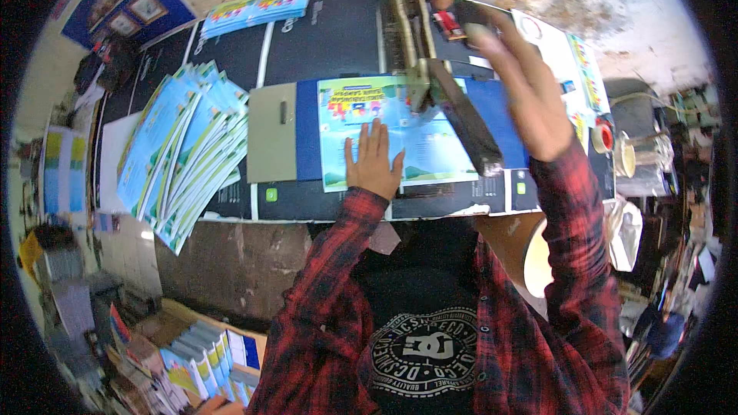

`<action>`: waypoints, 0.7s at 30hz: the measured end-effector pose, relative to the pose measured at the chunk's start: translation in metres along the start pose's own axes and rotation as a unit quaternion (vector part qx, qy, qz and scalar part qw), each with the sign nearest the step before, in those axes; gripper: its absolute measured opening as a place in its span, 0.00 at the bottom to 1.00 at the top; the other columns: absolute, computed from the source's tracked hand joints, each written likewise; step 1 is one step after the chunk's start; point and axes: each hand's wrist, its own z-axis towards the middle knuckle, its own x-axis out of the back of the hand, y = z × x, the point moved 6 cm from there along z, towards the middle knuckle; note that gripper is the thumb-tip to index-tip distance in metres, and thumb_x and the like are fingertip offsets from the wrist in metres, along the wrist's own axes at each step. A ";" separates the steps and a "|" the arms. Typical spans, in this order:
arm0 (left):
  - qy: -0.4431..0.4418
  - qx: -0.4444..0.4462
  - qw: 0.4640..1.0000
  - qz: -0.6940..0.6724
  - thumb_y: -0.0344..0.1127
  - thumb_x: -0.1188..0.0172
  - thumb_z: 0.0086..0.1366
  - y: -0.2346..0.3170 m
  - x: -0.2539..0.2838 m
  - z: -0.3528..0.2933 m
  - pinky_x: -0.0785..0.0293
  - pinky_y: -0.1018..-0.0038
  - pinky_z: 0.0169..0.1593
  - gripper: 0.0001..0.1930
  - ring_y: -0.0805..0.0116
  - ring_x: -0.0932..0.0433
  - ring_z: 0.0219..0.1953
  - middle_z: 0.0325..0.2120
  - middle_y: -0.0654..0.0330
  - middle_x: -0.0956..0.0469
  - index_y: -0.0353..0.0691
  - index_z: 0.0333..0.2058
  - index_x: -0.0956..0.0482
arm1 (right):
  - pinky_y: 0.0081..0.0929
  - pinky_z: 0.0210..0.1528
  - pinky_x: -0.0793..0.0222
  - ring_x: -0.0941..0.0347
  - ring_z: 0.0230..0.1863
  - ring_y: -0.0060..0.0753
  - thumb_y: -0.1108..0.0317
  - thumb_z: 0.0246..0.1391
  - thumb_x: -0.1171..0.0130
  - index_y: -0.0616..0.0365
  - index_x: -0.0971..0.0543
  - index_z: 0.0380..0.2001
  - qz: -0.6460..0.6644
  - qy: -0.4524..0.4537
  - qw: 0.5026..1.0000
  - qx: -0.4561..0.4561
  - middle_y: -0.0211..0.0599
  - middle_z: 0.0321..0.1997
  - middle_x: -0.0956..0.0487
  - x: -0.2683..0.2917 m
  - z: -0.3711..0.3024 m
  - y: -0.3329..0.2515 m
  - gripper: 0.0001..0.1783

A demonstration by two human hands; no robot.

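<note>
A blue-green printed booklet cover sheet (430, 150) lies open and flat in the middle of the work table. My left hand (373, 160) rests on its left half, fingers stretched out and pressing nothing but the paper. Across the sheet's right half stands a worn metal device (465, 119) with a long dark arm, which looks like a long-reach stapler; its head hides part of the print. My right hand (530, 84) is raised to the right of this arm, blurred by motion, its fingers extended and apparently holding nothing. Whether it touches the device I cannot tell.
A fanned pile of similar booklets (181, 150) covers the left of the table, partly overhanging its front edge. Another stack (257, 9) lies at the back. A small red box (448, 24) and a red tape roll (602, 138) are right. Another person's hand (219, 406) shows lower left.
</note>
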 end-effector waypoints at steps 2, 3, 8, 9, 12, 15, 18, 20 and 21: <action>-0.024 0.001 0.999 0.022 0.58 0.56 0.69 -0.002 -0.006 0.003 0.63 0.48 0.71 0.36 0.58 0.49 0.72 0.70 0.56 0.46 0.38 0.67 0.41 | 0.46 0.54 0.30 0.26 0.49 0.62 0.39 0.61 0.50 0.70 0.28 0.50 -0.181 -0.072 0.981 0.002 0.63 0.44 0.23 -0.022 0.005 -0.021 0.38; -0.048 0.016 0.999 0.019 0.58 0.58 0.69 -0.008 -0.017 0.004 0.64 0.48 0.72 0.37 0.60 0.50 0.72 0.71 0.56 0.48 0.38 0.68 0.44 | 0.49 0.54 0.30 0.26 0.50 0.62 0.37 0.59 0.50 0.70 0.29 0.52 -0.136 -0.090 0.987 -0.002 0.64 0.48 0.25 -0.038 0.001 -0.004 0.40; -0.088 0.031 0.995 0.038 0.54 0.52 0.67 -0.013 -0.003 0.004 0.64 0.51 0.72 0.36 0.61 0.51 0.73 0.72 0.61 0.50 0.43 0.69 0.44 | 0.58 0.66 0.43 0.43 0.70 0.55 0.34 0.54 0.50 0.72 0.43 0.66 -0.309 -0.139 0.938 -0.071 0.61 0.70 0.42 -0.093 -0.058 0.045 0.53; -0.075 0.016 0.994 0.075 0.52 0.52 0.68 -0.005 -0.006 0.005 0.64 0.52 0.72 0.34 0.61 0.52 0.73 0.72 0.61 0.49 0.42 0.68 0.42 | 0.57 0.68 0.46 0.44 0.71 0.57 0.40 0.52 0.46 0.71 0.47 0.68 -0.305 -0.125 0.941 -0.074 0.60 0.73 0.47 -0.091 -0.071 0.047 0.53; -0.034 0.010 0.998 0.049 0.51 0.54 0.70 -0.005 -0.007 0.003 0.62 0.53 0.72 0.31 0.62 0.51 0.73 0.71 0.61 0.46 0.41 0.66 0.39 | 0.56 0.70 0.48 0.47 0.72 0.59 0.46 0.50 0.42 0.67 0.50 0.69 -0.273 -0.068 0.957 -0.073 0.57 0.74 0.50 -0.099 -0.088 0.053 0.53; -0.067 0.024 0.994 0.081 0.52 0.56 0.72 0.006 -0.007 0.001 0.57 0.55 0.71 0.30 0.66 0.48 0.72 0.70 0.62 0.44 0.42 0.67 0.39 | 0.58 0.70 0.50 0.52 0.75 0.57 0.48 0.50 0.42 0.64 0.50 0.71 -0.246 -0.078 0.963 -0.079 0.53 0.76 0.52 -0.094 -0.095 0.056 0.52; -0.025 0.023 0.997 0.065 0.54 0.54 0.72 -0.007 -0.003 -0.003 0.56 0.57 0.71 0.31 0.66 0.48 0.72 0.69 0.64 0.43 0.44 0.67 0.40 | 0.62 0.69 0.53 0.59 0.77 0.54 0.48 0.48 0.41 0.61 0.53 0.72 -0.291 -0.016 0.956 -0.038 0.49 0.77 0.56 -0.132 -0.117 0.086 0.54; -0.061 0.043 0.995 0.072 0.54 0.54 0.72 -0.002 0.003 -0.004 0.56 0.58 0.71 0.31 0.67 0.48 0.72 0.69 0.65 0.42 0.45 0.67 0.40 | 0.61 0.70 0.55 0.62 0.77 0.54 0.49 0.48 0.40 0.60 0.55 0.72 -0.266 -0.006 0.963 -0.049 0.48 0.78 0.57 -0.130 -0.117 0.079 0.56; -0.077 0.049 0.993 0.070 0.54 0.54 0.72 0.006 0.005 -0.004 0.56 0.59 0.71 0.31 0.67 0.48 0.72 0.69 0.65 0.42 0.45 0.67 0.40 | 0.61 0.71 0.55 0.63 0.77 0.54 0.49 0.48 0.40 0.60 0.55 0.72 -0.256 -0.016 0.965 -0.056 0.48 0.78 0.58 -0.125 -0.120 0.082 0.56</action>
